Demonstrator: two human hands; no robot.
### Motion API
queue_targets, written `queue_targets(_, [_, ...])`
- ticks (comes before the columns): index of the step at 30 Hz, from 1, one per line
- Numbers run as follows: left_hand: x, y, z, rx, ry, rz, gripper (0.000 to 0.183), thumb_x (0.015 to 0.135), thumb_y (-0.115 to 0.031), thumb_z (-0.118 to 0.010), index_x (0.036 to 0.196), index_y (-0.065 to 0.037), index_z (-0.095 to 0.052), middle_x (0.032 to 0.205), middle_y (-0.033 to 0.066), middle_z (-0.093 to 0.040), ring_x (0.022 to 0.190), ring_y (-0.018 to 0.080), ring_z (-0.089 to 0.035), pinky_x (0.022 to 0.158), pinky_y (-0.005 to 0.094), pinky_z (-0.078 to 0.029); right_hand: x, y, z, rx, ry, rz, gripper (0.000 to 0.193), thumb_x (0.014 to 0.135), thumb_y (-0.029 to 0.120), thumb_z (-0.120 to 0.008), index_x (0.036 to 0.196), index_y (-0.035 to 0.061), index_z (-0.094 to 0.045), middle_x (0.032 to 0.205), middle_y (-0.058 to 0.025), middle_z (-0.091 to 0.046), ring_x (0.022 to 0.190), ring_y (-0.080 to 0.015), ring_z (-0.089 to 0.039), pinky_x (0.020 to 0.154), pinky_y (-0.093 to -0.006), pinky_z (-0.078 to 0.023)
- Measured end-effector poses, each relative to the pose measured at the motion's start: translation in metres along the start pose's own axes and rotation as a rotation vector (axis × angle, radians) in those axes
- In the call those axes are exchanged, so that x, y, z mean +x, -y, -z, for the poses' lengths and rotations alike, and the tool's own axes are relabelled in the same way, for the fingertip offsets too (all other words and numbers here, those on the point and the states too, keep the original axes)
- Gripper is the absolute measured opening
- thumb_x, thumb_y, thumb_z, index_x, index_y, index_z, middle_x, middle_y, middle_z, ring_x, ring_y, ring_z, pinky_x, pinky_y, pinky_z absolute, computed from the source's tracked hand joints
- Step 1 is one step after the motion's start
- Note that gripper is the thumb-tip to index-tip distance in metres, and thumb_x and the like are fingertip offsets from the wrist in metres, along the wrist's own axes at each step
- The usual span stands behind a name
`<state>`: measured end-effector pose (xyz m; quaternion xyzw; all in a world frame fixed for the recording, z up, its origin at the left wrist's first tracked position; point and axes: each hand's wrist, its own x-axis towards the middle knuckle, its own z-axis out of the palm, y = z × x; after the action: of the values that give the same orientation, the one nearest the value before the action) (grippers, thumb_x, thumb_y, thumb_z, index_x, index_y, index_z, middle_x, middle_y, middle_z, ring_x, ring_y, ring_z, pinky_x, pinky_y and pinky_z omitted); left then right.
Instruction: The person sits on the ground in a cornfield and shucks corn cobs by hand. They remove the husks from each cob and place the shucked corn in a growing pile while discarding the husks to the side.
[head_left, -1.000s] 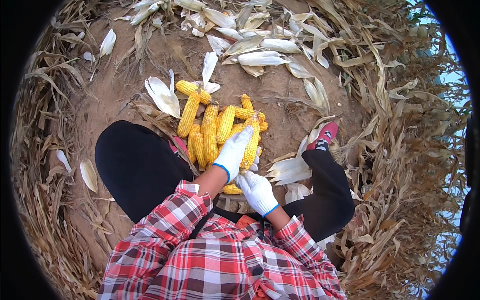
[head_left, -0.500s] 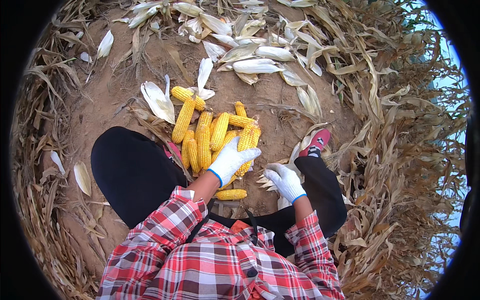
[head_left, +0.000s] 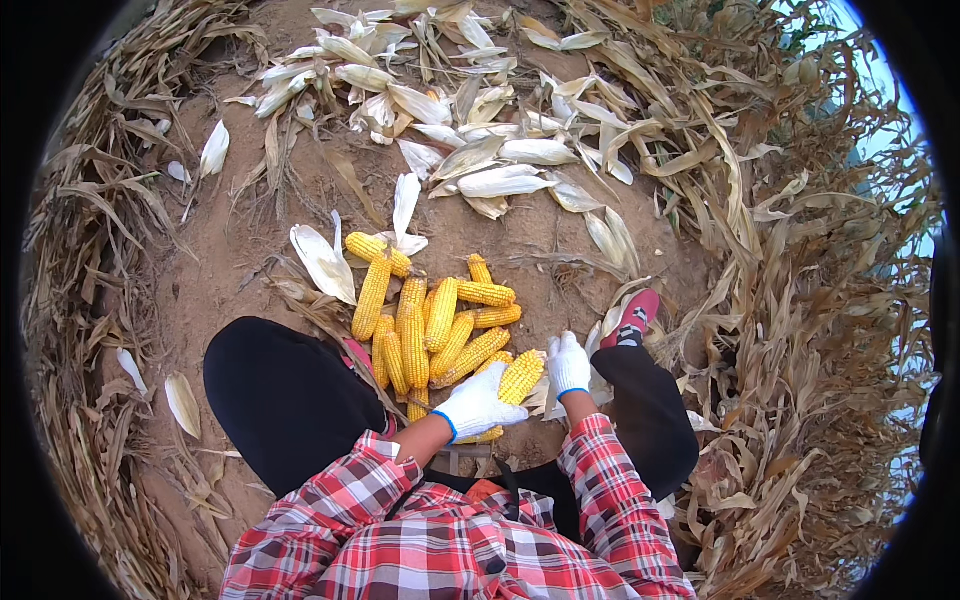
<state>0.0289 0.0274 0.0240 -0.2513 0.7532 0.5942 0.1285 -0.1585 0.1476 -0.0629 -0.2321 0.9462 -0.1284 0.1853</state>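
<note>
change: right hand (head_left: 568, 364) was out at the husks on the right half a second ago, now back in beside the left hand (head_left: 478, 405); both white-gloved hands meet at one cob
held cob: yellow corn cob (head_left: 521, 376), husk off, tilted, lying across the left glove at the near right edge of the pile
left fingers: curled under and around the cob's lower end, holding it
right fingers: resting against the cob's upper end; closed or only touching, cannot tell
meaning: looks like another stripped cob being brought to the heap, not yet laid down
pile: husked cobs (head_left: 430, 325) heaped side by side on the dirt, just ahead of the hands, between the knees
left leg: black trouser knee (head_left: 285, 395) left of the pile
right leg: black trouser leg ending in a red shoe (head_left: 637, 312), right of the pile
ground: bare brown dirt (head_left: 230, 290), no tabletop, everything lies on the soil
husks: pale stripped husks (head_left: 470, 150) scattered past the pile, a few by the right hand
surroundings: outdoors, dry corn stalks and leaves (head_left: 800, 300) ringing the patch, thickest at right; sliver of sky at the far right rim
clothing: red plaid shirt (head_left: 440, 540) at the lower edge
</note>
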Motion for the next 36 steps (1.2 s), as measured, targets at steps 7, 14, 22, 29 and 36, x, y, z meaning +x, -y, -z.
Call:
queue_targets(7, [-0.002, 0.007, 0.033, 0.125, -0.689, 0.326, 0.067, 0.078, -0.020, -0.070, 0.137, -0.006, -0.040, 0.136, 0.0212, -0.043, 0.124, 0.0378, -0.047, 0.103, 0.0439, -0.041, -0.014, -0.047, -0.033, -0.501, 0.720, -0.006, 0.057, 0.083, 0.047, -0.061, 0.124, 0.0084, -0.058, 0.122, -0.0201, -0.062, 0.111, -0.0358, -0.061, 0.094, -0.0445, -0.048])
queue_targets(14, [-0.044, -0.088, 0.110, 0.031, -0.726, -0.321, 0.042, 0.077, -0.010, -0.072, 0.116, -0.005, -0.057, 0.120, 0.0186, -0.056, 0.111, 0.0350, -0.057, 0.093, 0.0394, -0.048, 0.094, 0.055, -0.003, -0.215, 0.192, 0.305, 0.043, 0.082, 0.040, -0.066, 0.113, 0.0110, -0.061, 0.106, -0.0160, -0.066, 0.097, -0.0347, -0.065, 0.084, -0.0447, -0.051])
queue_targets(22, [0.002, -0.085, 0.135, -0.637, -0.350, 0.208, 0.024, 0.088, -0.004, -0.062, 0.112, 0.000, -0.061, 0.103, 0.0054, -0.065, 0.091, 0.0104, -0.062, 0.084, 0.0246, -0.050, 0.275, 0.174, -0.031, 0.141, 0.311, 0.111, 0.046, 0.084, 0.041, -0.065, 0.114, 0.0062, -0.061, 0.096, -0.0144, -0.066, 0.084, -0.0311, -0.066, 0.078, -0.0426, -0.053])
queue_targets(29, [0.031, -0.058, 0.168, -0.404, -0.365, 0.314, 0.032, 0.090, -0.009, -0.063, 0.121, -0.004, -0.059, 0.109, 0.0135, -0.065, 0.098, 0.0242, -0.062, 0.084, 0.0321, -0.050, 0.381, 0.183, -0.152, 1.391, 0.225, -0.530, 0.055, 0.081, 0.036, -0.075, 0.124, 0.0082, -0.057, 0.116, -0.0111, -0.061, 0.099, -0.0273, -0.059, 0.078, -0.0486, -0.050])
queue_targets(36, [0.037, -0.053, 0.169, -0.234, -0.459, 0.277, 0.023, 0.088, -0.010, -0.066, 0.111, -0.002, -0.065, 0.103, 0.0146, -0.067, 0.095, 0.0274, -0.063, 0.084, 0.0348, -0.049, 0.347, 0.206, -0.112, 1.563, 0.312, -0.580, 0.045, 0.082, 0.030, -0.075, 0.120, 0.0132, -0.059, 0.115, -0.0075, -0.061, 0.100, -0.0250, -0.059, 0.083, -0.0479, -0.050])
